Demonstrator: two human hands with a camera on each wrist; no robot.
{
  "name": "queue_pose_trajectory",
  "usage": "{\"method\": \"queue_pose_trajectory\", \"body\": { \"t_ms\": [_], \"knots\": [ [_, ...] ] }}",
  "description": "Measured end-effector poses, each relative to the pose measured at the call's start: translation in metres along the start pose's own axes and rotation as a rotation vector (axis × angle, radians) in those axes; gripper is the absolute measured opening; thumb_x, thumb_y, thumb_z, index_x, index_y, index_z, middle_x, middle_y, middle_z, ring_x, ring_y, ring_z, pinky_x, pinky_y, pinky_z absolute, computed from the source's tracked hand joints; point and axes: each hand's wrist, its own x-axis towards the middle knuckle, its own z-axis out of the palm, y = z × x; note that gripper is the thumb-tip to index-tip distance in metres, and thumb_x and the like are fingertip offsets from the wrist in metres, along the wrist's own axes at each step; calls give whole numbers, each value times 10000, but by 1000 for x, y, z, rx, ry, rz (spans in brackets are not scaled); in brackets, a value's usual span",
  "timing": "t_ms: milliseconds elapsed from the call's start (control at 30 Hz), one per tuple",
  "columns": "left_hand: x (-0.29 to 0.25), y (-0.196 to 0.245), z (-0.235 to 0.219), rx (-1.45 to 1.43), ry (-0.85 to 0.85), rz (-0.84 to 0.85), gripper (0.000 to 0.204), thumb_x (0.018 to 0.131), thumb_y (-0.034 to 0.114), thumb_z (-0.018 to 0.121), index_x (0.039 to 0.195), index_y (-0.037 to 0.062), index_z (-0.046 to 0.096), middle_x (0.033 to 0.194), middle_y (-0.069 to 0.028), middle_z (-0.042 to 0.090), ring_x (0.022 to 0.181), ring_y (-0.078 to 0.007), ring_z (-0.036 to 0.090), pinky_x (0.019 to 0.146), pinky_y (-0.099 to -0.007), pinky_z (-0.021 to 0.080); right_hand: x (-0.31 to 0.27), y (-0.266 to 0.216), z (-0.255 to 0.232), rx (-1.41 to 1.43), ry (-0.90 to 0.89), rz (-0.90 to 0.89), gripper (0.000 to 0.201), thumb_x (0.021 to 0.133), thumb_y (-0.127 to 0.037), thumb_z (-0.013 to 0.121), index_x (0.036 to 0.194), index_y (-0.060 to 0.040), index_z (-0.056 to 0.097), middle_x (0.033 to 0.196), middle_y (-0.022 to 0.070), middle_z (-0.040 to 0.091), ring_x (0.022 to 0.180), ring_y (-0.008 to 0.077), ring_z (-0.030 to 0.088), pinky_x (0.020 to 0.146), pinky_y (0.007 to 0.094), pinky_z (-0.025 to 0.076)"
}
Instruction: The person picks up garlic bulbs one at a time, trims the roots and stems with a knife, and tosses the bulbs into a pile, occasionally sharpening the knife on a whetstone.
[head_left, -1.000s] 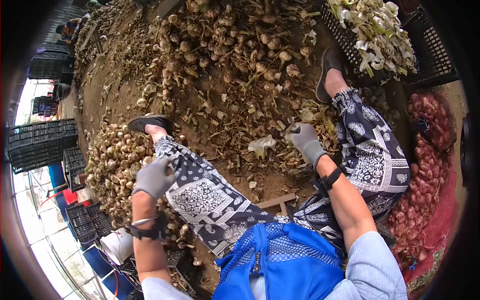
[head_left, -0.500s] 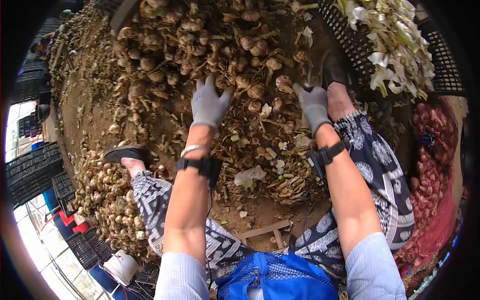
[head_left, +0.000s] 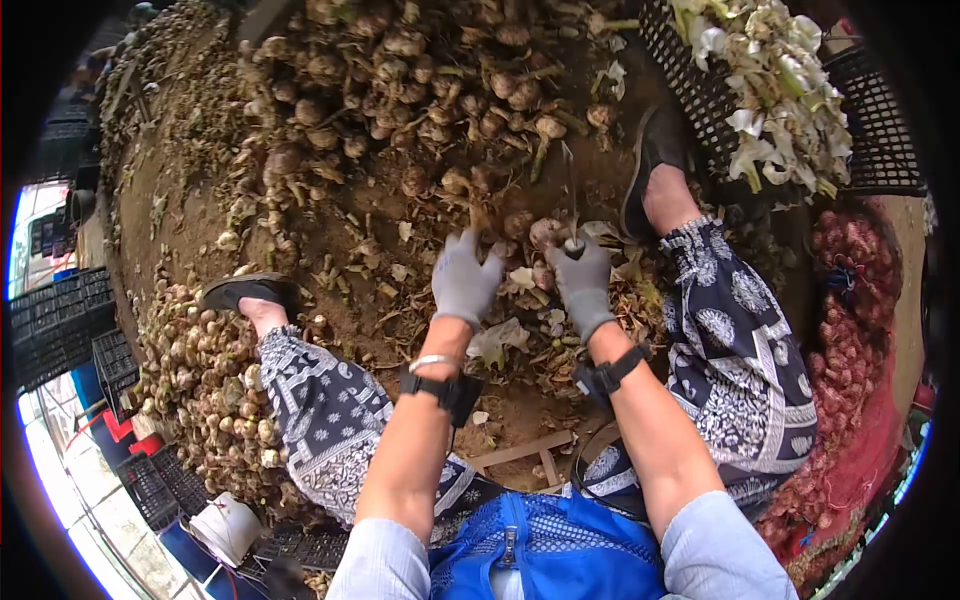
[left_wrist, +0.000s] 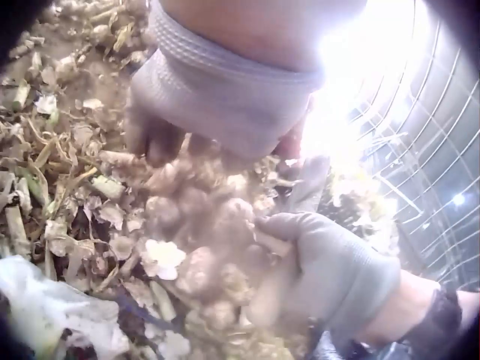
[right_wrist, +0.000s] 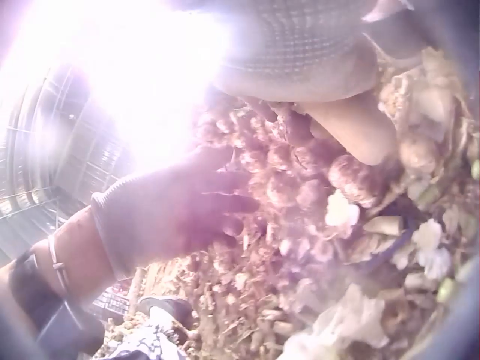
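Observation:
My gloved left hand (head_left: pixel 467 278) reaches down over the litter between the feet, fingers spread and relaxed; beside its fingertips lie garlic bulbs (head_left: pixel 545 233). The right wrist view shows the left hand (right_wrist: pixel 176 210) low over the bulbs (right_wrist: pixel 352 178), with no bulb clearly held. Close on its right, my gloved right hand (head_left: pixel 585 285) has its fingers curled round a small, thin tool, mostly hidden by the glove. In the left wrist view the right hand (left_wrist: pixel 337 262) is beside the bulbs (left_wrist: pixel 196 270), thumb and fingers curled.
A large garlic heap (head_left: pixel 400 70) spreads ahead; another pile (head_left: pixel 215 380) is by the left leg. At the upper right stands a black crate (head_left: pixel 690 70) of pale leaves. Red net sacks (head_left: pixel 850 330) lie on the right, and a wooden piece (head_left: pixel 520 452) is near my lap.
From my left side, the left hand moved forward to the heap, then back and right beside the right hand. The right hand went forward, then slightly back and left. Bulbs now lie nearer me.

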Motion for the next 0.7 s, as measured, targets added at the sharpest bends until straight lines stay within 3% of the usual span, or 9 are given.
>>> {"method": "queue_pose_trajectory", "body": {
  "t_ms": [67, 133, 167, 267, 333, 400, 467, 600, 700],
  "knots": [
    [-28, 1, -10, -277, -83, -160, 541, 886, 344, 693, 1330, 64, 562, 990, -142, 681, 809, -317, 672, 713, -418, 535, -35, -16, -2, 136, -8, 25, 311, 810, -216, 749, 1096, -103, 706, 897, 139, 732, 796, 240, 710, 696, 354, 536],
    [-51, 32, -43, -885, -331, -488, 514, 916, 335, 689, 1314, 34, 568, 840, -31, 669, 612, -146, 614, 560, -285, 497, -74, -49, -8, 217, -33, -236, 256, 810, -130, 724, 1058, -68, 703, 884, 128, 733, 772, 176, 699, 691, 319, 540],
    [-64, 48, -67, -1003, -415, -428, 428, 957, 331, 649, 1290, 65, 612, 954, -2, 674, 705, -16, 573, 596, -167, 444, -94, -62, -14, 204, -109, -312, 251, 821, -110, 724, 1065, -58, 701, 895, 110, 736, 794, 163, 697, 729, 296, 547],
    [-84, 48, -87, -1171, -247, -246, 419, 937, 254, 683, 1289, 38, 607, 941, 9, 666, 692, -18, 557, 585, -174, 434, -122, -71, -28, 283, -257, -346, 291, 840, -121, 749, 1106, -16, 695, 934, 87, 742, 818, 129, 688, 746, 261, 539],
    [-99, 47, -100, -1123, -183, -246, 422, 899, 164, 712, 1281, 19, 605, 1010, -6, 677, 803, -42, 606, 689, -192, 486, -138, -89, -47, 384, -287, -313, 282, 857, -118, 744, 1111, -7, 694, 946, 74, 740, 811, 108, 675, 735, 253, 534],
    [-115, 53, -114, -842, 11, 58, 472, 855, 61, 688, 1306, -10, 570, 1067, -39, 691, 921, -111, 651, 847, -246, 527, -146, -101, -59, 461, -272, -300, 262, 895, -110, 737, 1127, 0, 690, 937, 16, 715, 776, 55, 623, 692, 231, 518],
    [-133, 57, -125, -738, -43, 29, 556, 827, 56, 708, 1345, -32, 525, 1176, -73, 674, 1090, -154, 623, 990, -275, 473, -158, -112, -65, 627, -316, -225, 284, 888, -123, 753, 1140, -8, 688, 884, -14, 685, 743, 49, 589, 665, 231, 506],
    [-167, 72, -140, -1114, -240, -29, 680, 807, 79, 738, 1411, -15, 441, 1167, -49, 641, 962, -138, 647, 856, -259, 531, -172, -118, -63, 683, -495, -170, 291, 883, -139, 766, 1133, -10, 691, 875, -18, 678, 735, 46, 580, 653, 230, 499],
    [-177, 78, -148, -1070, -186, -198, 594, 814, 141, 761, 1338, 8, 515, 957, -9, 627, 716, -74, 586, 569, -218, 472, -169, -113, -63, 192, -372, -506, 283, 860, -206, 769, 1112, -95, 707, 796, 48, 672, 684, 181, 641, 648, 301, 522]
  ]
}}
